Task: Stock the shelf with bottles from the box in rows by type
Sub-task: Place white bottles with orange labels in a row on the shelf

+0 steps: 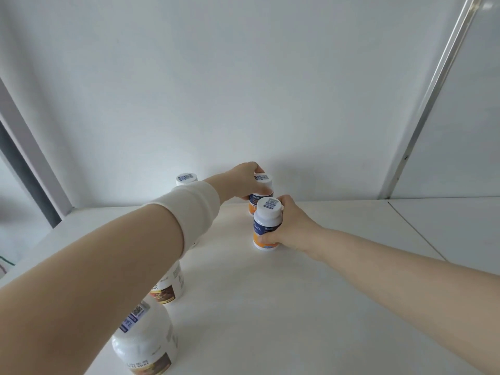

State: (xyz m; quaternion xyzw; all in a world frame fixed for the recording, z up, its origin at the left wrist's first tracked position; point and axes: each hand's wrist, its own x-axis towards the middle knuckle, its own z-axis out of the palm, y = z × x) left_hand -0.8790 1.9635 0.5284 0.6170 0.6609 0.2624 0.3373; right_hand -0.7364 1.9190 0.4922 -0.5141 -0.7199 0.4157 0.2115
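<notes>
Two white bottles with blue-and-orange labels stand one behind the other on the white shelf [311, 307]. My left hand [244, 182] grips the far bottle [263, 182] from the left, near the back wall. My right hand [288, 226] grips the near bottle [267, 226] around its label from the right. Both bottles are upright on the shelf. On the left runs a row of larger white bottles with brown labels: one at the front [147, 345], one in the middle [170, 288], one at the back [186, 179], partly hidden by my left forearm.
A white back wall closes the shelf just behind the far bottle. A metal upright [422, 125] runs diagonally at the right, and a seam [416, 231] crosses the shelf surface on that side. A grey frame post [29, 158] stands at the left.
</notes>
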